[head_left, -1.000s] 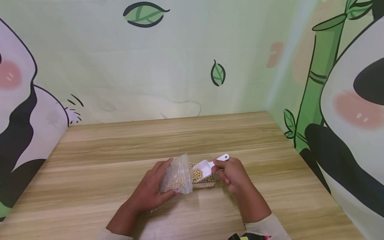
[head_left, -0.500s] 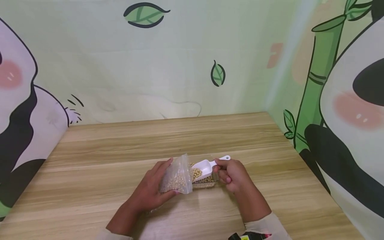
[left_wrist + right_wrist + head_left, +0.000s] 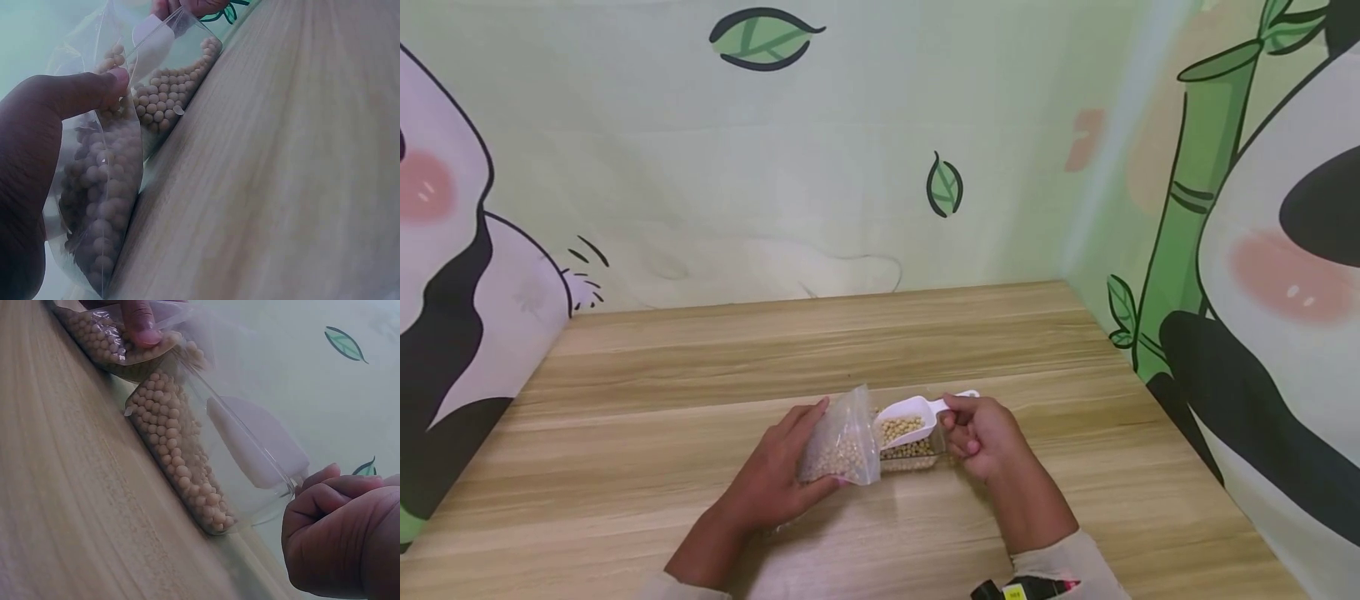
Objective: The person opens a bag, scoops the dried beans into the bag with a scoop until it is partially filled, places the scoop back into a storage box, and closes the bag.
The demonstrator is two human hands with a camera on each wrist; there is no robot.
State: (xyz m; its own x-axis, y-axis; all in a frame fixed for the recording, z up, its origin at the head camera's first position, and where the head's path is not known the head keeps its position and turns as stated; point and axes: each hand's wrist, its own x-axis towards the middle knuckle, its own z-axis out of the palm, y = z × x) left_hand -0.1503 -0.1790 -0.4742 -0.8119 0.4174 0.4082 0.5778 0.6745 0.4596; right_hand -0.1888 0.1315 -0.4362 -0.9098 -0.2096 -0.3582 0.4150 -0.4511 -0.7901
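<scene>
White scoop (image 3: 917,408) w/ soybeans (image 3: 901,430) above clear box (image 3: 912,464).
R hand (image 3: 988,442): fingers clamped on handle (image 3: 939,406). L hand (image 3: 778,475): thumb & fingers gripping zip bag (image 3: 842,437) by box.

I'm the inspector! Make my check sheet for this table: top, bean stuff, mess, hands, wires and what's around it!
Surface: wood-look tabletop.
Job's things: clear plastic bag with beans; white scoop carrying beans above the clear container, which holds beans too.
Clutter: nothing seen.
Hands: left hand holds the bag; right hand grips the scoop.
Cables: nothing seen.
Surroundings: cartoon wall with green leaves and bamboo.
</scene>
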